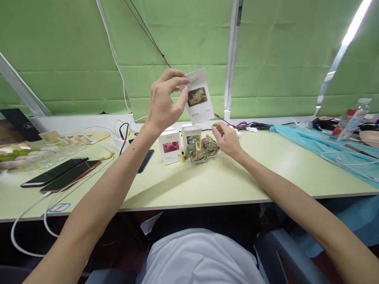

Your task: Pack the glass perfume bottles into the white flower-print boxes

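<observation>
My left hand (169, 98) pinches the upper left edge of a white box (197, 103) printed with orange flowers, held up tilted above the table. Lower down, my right hand (225, 138) is beside the glass bottles, its fingers curled over the back of the group; what they hold, if anything, I cannot make out. A clear bottle with a gold cap (198, 154) stands in front of another round glass bottle (210, 146). Behind them is a white box with a green picture (192, 132). The box with pink flowers (170, 148) stands at the left, near a small gold cap (181, 159).
Phones (55, 171) and white cables lie at the left of the table (237, 185). Another phone (146, 161) rests beside the pink-flower box. Blue plastic sheeting (314, 144) and a plastic bottle (352, 120) are at the right.
</observation>
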A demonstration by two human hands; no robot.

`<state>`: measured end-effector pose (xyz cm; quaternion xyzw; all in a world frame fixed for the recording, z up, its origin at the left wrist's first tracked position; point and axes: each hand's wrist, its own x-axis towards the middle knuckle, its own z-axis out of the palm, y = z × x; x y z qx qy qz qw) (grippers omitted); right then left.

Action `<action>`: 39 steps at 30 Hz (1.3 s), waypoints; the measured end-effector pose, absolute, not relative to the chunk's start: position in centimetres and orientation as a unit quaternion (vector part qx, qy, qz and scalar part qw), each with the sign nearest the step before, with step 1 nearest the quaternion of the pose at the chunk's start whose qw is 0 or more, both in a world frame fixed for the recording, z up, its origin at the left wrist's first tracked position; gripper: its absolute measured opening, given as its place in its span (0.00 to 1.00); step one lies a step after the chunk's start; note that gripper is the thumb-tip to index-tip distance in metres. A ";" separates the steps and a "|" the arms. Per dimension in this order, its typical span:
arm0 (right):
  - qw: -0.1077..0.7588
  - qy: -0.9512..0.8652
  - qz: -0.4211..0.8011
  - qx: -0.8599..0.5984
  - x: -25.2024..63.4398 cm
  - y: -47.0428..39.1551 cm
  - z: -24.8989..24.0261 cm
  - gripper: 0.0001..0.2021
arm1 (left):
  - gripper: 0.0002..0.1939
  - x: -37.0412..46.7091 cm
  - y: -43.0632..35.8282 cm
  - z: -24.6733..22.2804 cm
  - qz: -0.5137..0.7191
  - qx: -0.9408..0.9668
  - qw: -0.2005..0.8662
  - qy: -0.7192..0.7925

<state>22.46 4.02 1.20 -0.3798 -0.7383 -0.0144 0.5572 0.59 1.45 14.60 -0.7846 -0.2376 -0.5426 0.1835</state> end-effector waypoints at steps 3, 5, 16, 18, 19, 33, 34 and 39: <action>0.576 -0.736 0.010 -0.355 22.2 3.2 1.4 0.18 | 0.10 0.9 -0.5 13.7 -0.531 -0.796 0.184 -0.224; 0.582 -0.741 0.031 -0.335 22.2 2.9 1.4 0.22 | 0.10 0.8 -1.4 13.4 -0.525 -0.799 0.193 -0.219; 0.561 -0.781 0.167 -0.219 21.3 2.1 0.7 0.29 | 0.10 -0.2 -2.0 12.3 -0.514 -0.795 0.195 -0.255; 0.551 -0.782 0.191 -0.221 21.2 2.2 0.5 0.31 | 0.10 -0.2 -1.9 11.9 -0.514 -0.795 0.191 -0.259; 0.548 -0.779 0.208 -0.222 21.1 2.2 0.4 0.31 | 0.10 -0.2 -1.9 11.7 -0.514 -0.796 0.189 -0.258; 0.537 -0.730 0.337 -0.253 19.7 1.5 -0.5 0.32 | 0.05 0.0 -0.3 7.3 -0.529 -0.788 0.147 -0.279; 0.534 -0.736 0.325 -0.261 19.6 1.5 -0.6 0.32 | 0.07 -0.1 0.1 6.8 -0.546 -0.778 0.143 -0.276; 0.512 -0.765 0.263 -0.288 19.1 1.2 -1.1 0.32 | 0.14 -0.4 1.0 4.9 -0.574 -0.751 0.171 -0.280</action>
